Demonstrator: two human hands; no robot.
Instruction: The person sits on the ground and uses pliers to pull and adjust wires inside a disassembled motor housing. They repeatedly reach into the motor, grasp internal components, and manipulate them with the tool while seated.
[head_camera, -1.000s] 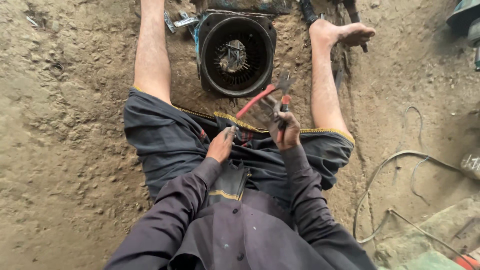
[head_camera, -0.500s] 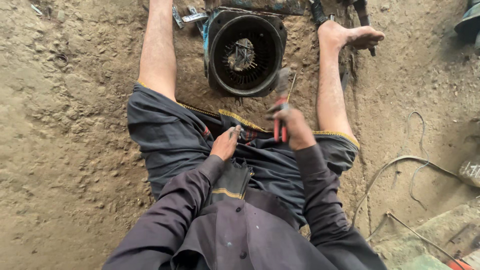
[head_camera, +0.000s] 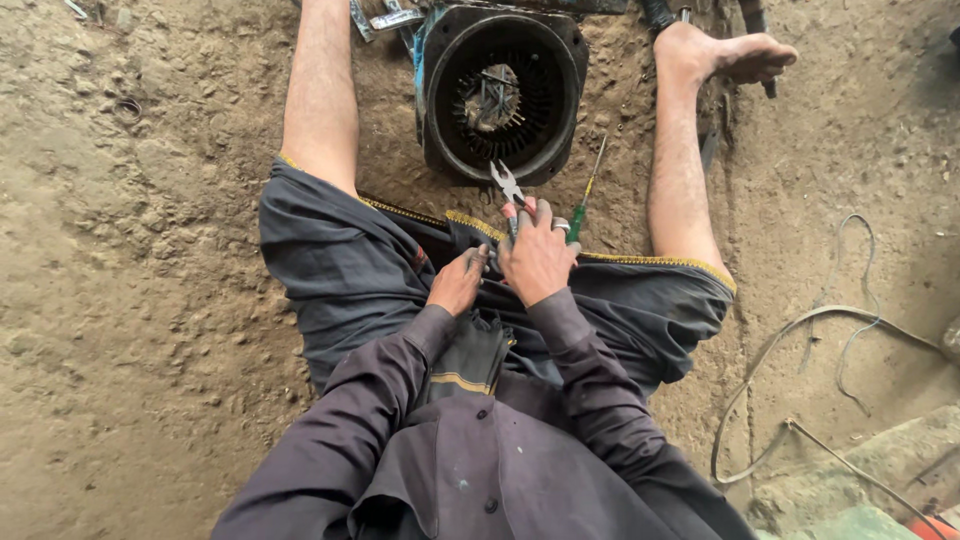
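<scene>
Nearest the camera, the left hand (head_camera: 458, 282) rests on the lap with fingers curled; whether it pinches anything I cannot tell. Just beside it the right hand (head_camera: 538, 258) is closed around the handles of one pair of pliers (head_camera: 508, 185), whose nose points at the near rim of the motor housing (head_camera: 500, 90) standing on the dirt floor (head_camera: 130, 300) between the bare legs. To work well here, I judge the grip should stay firm near the handle ends, with the nose brought in squarely and the other hand steadying. Counted: one pair of pliers, one green-handled screwdriver (head_camera: 584, 205) lying just right of the hand, one motor housing, and loose wires (head_camera: 830, 330) farther right.
</scene>
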